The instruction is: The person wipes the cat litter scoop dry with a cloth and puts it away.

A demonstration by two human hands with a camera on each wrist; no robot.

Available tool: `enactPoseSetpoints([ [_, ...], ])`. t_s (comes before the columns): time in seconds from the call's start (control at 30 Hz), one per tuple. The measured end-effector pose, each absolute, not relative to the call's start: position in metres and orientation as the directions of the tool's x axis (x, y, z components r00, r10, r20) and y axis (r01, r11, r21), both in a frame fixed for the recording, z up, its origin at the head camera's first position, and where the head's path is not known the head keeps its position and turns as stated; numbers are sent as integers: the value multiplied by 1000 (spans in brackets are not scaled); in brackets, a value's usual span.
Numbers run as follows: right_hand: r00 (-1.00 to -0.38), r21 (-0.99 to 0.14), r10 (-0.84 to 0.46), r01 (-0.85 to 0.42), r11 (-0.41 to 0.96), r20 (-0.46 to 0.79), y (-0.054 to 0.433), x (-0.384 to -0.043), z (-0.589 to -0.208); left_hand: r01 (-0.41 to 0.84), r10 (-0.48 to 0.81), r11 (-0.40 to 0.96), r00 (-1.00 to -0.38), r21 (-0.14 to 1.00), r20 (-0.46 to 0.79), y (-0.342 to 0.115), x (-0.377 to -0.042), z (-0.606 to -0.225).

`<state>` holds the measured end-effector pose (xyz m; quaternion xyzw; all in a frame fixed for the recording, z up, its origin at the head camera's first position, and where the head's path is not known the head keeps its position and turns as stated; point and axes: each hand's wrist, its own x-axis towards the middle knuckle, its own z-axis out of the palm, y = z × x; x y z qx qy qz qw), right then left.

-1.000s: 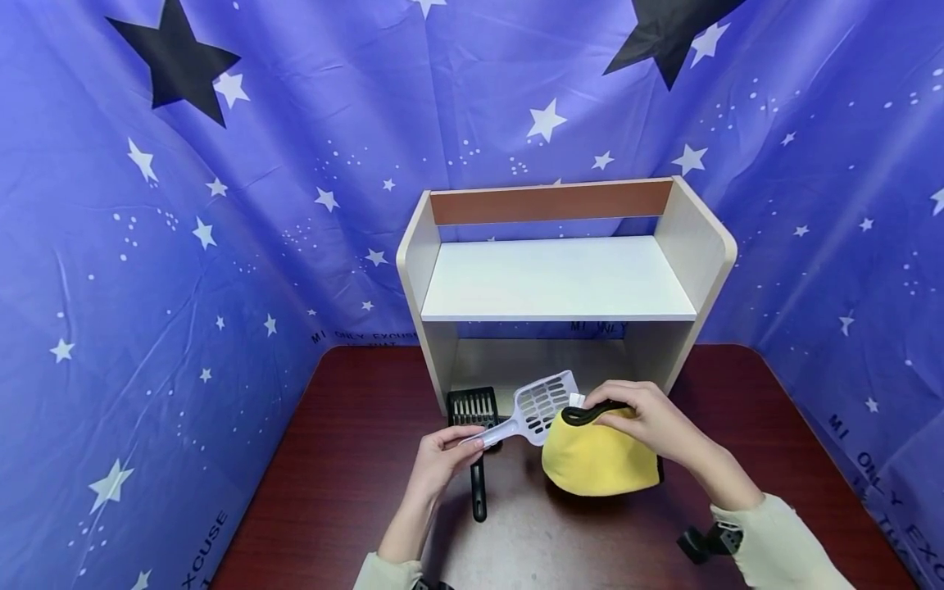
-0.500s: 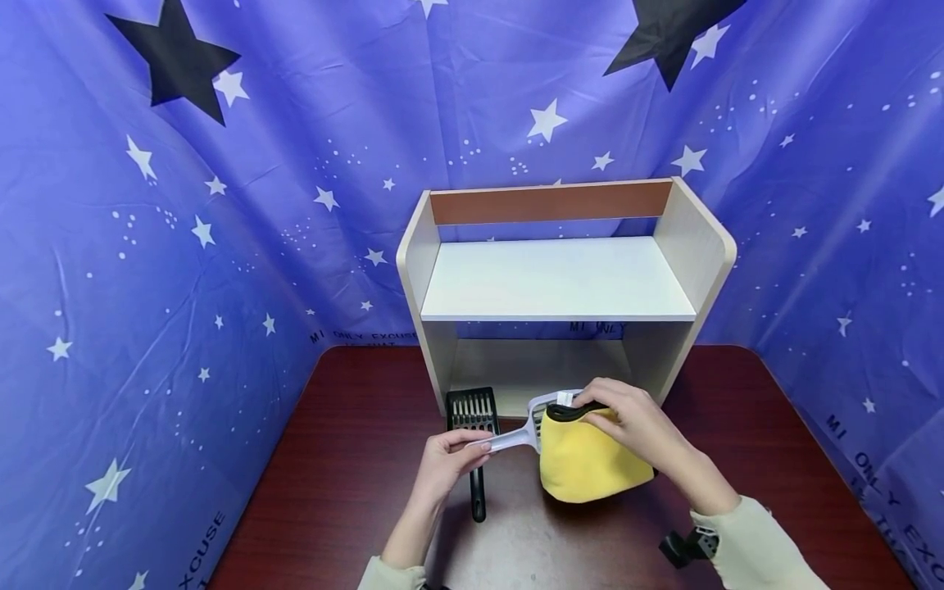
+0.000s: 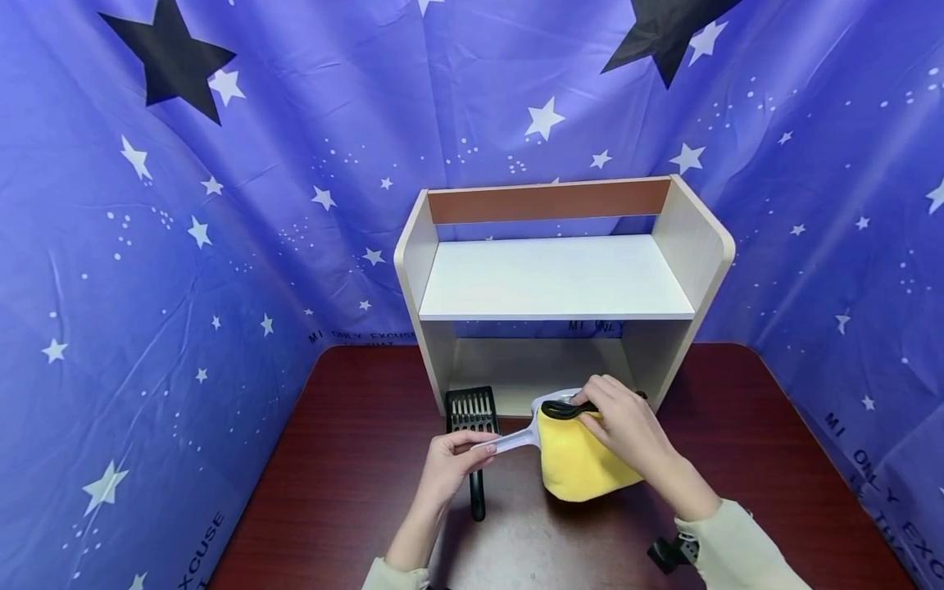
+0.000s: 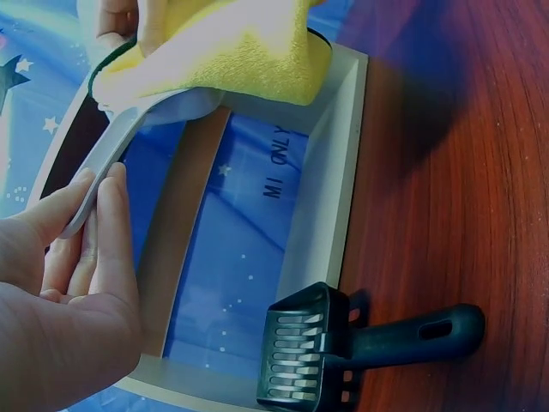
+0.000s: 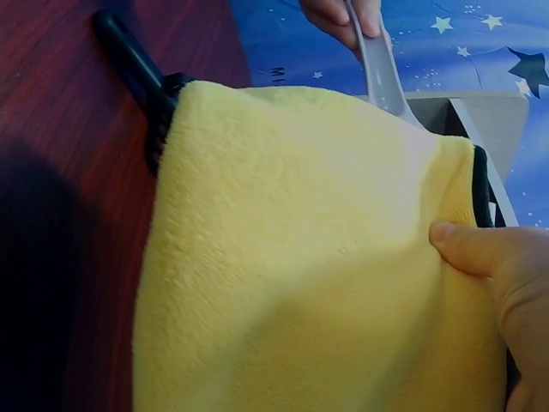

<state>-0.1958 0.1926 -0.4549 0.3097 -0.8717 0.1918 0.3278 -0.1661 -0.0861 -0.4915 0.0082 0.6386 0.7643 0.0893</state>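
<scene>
My left hand (image 3: 447,467) pinches the handle of a pale grey litter scoop (image 3: 519,439), which it holds above the table. A yellow cloth (image 3: 578,459) with a black edge hangs over the scoop's slotted head and hides most of it. My right hand (image 3: 623,422) grips this cloth near its folded black edge, thumb on the near side in the right wrist view. A black litter scoop (image 4: 300,352) lies on the table under my left hand, its head toward the shelf.
Behind the hands stands a pale two-level shelf unit (image 3: 556,279) with a brown back strip. The dark red wooden table (image 3: 332,459) spreads out on both sides. A blue curtain with stars (image 3: 310,123) surrounds the table.
My right hand has moved left with the cloth, which now covers the pale grey scoop's head. My left hand has shifted slightly right. The black scoop has stayed put.
</scene>
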Motion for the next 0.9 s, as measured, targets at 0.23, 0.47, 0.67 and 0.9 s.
enactPoseSetpoints([
  [0.23, -589, -137, -350, -626, 768, 728, 187, -197, -462, -108, 139, -143, -986, 984, -88, -84, -166, -491],
  [0.47, -579, -125, -337, -614, 779, 743, 183, -198, -466, -97, 135, -132, -988, 987, -79, -82, -166, -490],
  [0.67, -546, -86, -385, -650, 755, 744, 184, -199, -467, -104, 113, -162, -990, 981, -86, -86, -166, -490],
  [0.9, -564, -95, -425, -673, 734, 709, 185, -197, -465, -102, 54, -238, -994, 966, -91, -93, -169, -489],
])
